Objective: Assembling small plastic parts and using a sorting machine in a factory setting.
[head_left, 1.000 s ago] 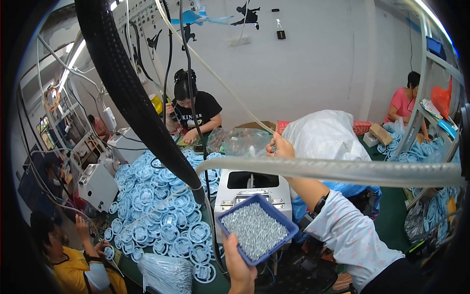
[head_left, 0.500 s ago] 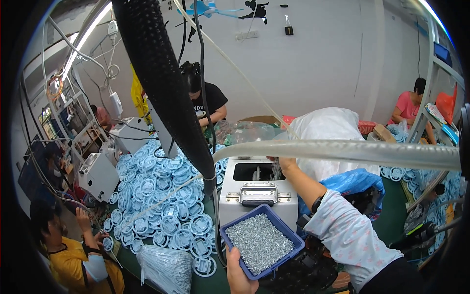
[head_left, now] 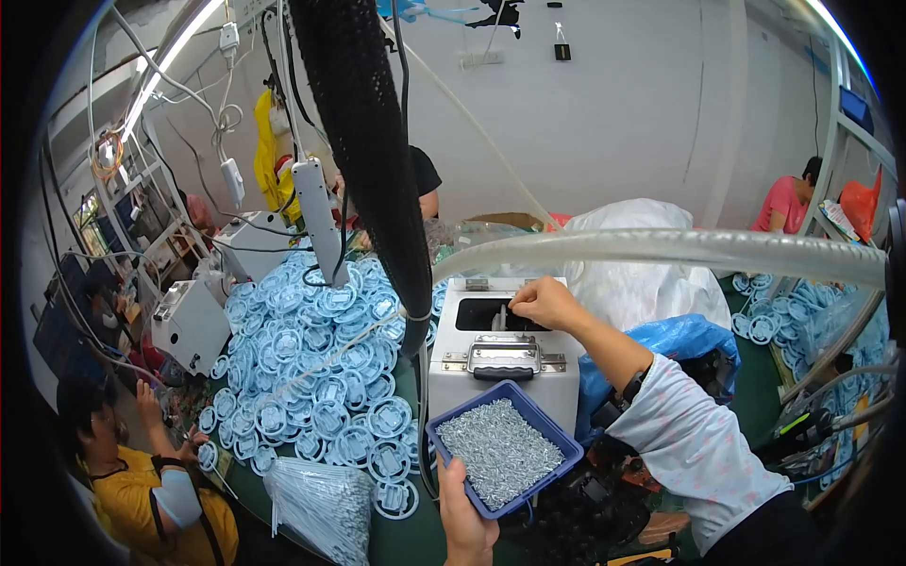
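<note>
My left hand (head_left: 469, 517) grips the near left corner of a blue-purple plastic tray (head_left: 436, 431), thumb over its rim. Small silver metal pieces (head_left: 500, 451), apparently screws, fill the tray. Just beyond it stands a white box-shaped machine (head_left: 557, 382) with a black-handled metal latch (head_left: 505, 363) on top. My right hand (head_left: 550, 305) hovers at the dark opening (head_left: 475, 314) in that machine's top, its fingers drawn together in a pinch. Whatever the fingertips hold, if anything, is too small to make out. An upright metal part (head_left: 498, 321) shows inside the opening.
Pale blue round plastic parts (head_left: 316, 363) are heaped left of the machine. A bag of thin white sticks (head_left: 321, 505) lies nearer. A clear hose (head_left: 661, 244) and thick black sleeve (head_left: 363, 141) cross overhead. Blue (head_left: 684, 338) and white bags (head_left: 651, 283) lie right. A yellow-shirted co-worker (head_left: 175, 500) sits left.
Earlier, silver pieces were dropping from my right hand into the opening; none are seen falling now. That hand has risen above the opening, fingers pinched. The tray remains in my left hand.
</note>
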The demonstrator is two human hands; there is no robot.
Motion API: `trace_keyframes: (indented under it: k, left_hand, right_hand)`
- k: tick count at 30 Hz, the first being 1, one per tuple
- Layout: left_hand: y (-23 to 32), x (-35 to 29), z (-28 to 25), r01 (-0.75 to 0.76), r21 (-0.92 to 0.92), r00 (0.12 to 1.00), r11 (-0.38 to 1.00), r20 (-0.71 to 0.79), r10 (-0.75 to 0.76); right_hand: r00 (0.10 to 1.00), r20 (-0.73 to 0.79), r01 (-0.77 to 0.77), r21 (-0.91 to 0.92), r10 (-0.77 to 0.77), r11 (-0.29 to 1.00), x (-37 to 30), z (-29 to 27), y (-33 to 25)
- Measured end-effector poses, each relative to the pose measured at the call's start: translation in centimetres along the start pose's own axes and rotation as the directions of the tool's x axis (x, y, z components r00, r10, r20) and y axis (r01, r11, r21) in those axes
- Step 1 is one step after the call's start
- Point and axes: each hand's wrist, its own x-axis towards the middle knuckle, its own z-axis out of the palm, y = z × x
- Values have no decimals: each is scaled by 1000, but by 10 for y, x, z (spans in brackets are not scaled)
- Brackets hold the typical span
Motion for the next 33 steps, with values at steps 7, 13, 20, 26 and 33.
trace_keyframes:
  k: [7, 13, 20, 26, 33]
  left_hand:
    - [0, -14, -9, 51, 11, 998, 999, 23, -51]
    - [0, -25, -17, 59, 8, 998, 998, 16, -59]
    - [-4, -34, -30, 116, 9, 993, 993, -11, -116]
    - [-7, -26, -33, 72, -4, 997, 997, 15, -72]
    - [-4, -5, 1, -157, 106, 974, 982, 178, 137]
  right_hand:
    - [967, -239, 104, 50, -89, 993, 10, -50, 29]
    - [987, -69, 133, -151, -144, 980, 2, -21, 23]
    - [881, 67, 452, -409, -468, 793, 5, 0, 18]
    - [962, -26, 259, -208, -270, 943, -11, -6, 9]
    - [894, 265, 271, 325, -362, 906, -125, -24, -105]
